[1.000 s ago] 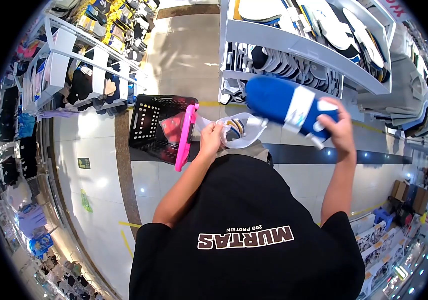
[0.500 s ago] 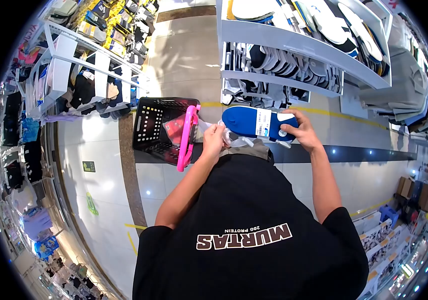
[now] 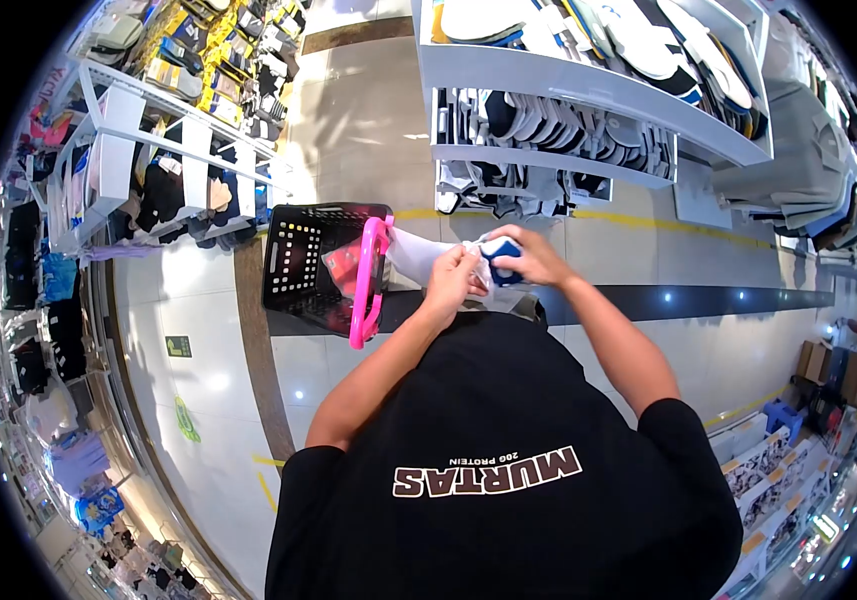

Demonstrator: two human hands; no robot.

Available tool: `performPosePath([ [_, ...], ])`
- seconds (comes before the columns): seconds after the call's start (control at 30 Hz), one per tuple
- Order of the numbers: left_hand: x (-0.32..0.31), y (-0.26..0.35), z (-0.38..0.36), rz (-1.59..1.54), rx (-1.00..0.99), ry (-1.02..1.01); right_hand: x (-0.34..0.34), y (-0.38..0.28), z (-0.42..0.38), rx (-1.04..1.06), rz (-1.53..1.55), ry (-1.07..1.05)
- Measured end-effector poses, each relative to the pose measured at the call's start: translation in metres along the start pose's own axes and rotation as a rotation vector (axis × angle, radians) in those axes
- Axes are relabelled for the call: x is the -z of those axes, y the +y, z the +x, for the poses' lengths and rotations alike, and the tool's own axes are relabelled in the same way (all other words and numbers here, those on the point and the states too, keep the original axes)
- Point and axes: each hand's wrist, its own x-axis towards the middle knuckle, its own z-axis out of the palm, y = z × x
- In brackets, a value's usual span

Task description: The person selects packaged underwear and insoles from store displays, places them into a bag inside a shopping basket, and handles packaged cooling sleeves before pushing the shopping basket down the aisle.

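In front of my waist, my left hand [image 3: 453, 280] is closed on the gathered edge of a thin white plastic bag [image 3: 418, 258]. Close beside it, my right hand [image 3: 533, 260] wraps round a pack of blue socks [image 3: 504, 264], mostly covered by the fingers. The pack's left end meets the bag's crumpled edge. To the left, a black shopping basket [image 3: 291, 265] with a pink handle [image 3: 370, 285] holds a red packet [image 3: 344, 268]. The bag stretches from the basket's handle to my hands.
White shelves [image 3: 588, 95] packed with socks and insoles stand ahead on the right. Another rack [image 3: 108, 150] of packaged socks is at the left. Cardboard boxes [image 3: 843, 375] and a blue stool [image 3: 783, 420] sit far right on the tiled floor.
My right hand has brought the blue socks left to the bag's edge, turning the pack so less of it shows. My left hand has shifted slightly right, drawing out more bag.
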Motion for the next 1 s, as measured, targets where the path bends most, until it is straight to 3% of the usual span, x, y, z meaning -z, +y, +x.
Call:
performPosePath([
  [0.07,-0.008,0.002,0.003,-0.005,-0.017,-0.058,-0.036,0.019,0.011,-0.103,0.043,0.068],
  [0.1,-0.012,0.006,0.002,-0.036,-0.026,-0.063,-0.055,0.034,0.013,-0.304,0.11,0.116],
  [0.17,-0.013,0.012,-0.003,-0.085,-0.05,-0.053,-0.078,0.066,0.019,-0.251,0.208,0.259],
  [0.27,-0.011,0.014,-0.011,-0.117,-0.047,-0.055,-0.105,0.128,0.021,-0.122,0.032,0.252],
  [0.33,-0.008,0.015,-0.013,-0.112,-0.044,-0.053,-0.08,0.059,0.0,0.006,-0.366,0.134],
  [0.37,-0.008,0.017,-0.014,-0.107,-0.048,-0.049,-0.071,0.026,-0.009,-0.009,-0.322,0.101],
  [0.47,-0.005,0.014,-0.012,-0.011,-0.067,-0.081,-0.062,0.011,0.013,-0.483,-0.335,-0.196],
  [0.5,-0.001,0.013,-0.009,0.034,-0.08,-0.096,-0.066,0.016,0.011,-0.355,-0.563,-0.124],
  [0.6,0.013,0.007,-0.012,0.311,-0.138,0.119,-0.067,0.027,0.004,-0.389,-0.765,-0.06],
  [0.63,0.017,0.007,-0.017,0.329,-0.153,0.177,-0.064,0.027,-0.001,-0.325,-0.772,0.046],
  [0.77,0.024,0.003,-0.022,0.68,-0.181,0.196,-0.058,0.041,0.001,-0.381,-0.785,-0.046],
  [0.93,0.007,0.0,-0.013,0.576,-0.091,0.04,-0.032,0.035,-0.005,-0.407,-0.761,-0.134],
  [1.0,0.003,0.0,-0.012,0.502,-0.05,0.011,-0.008,0.035,-0.006,-0.181,-0.56,-0.197],
])
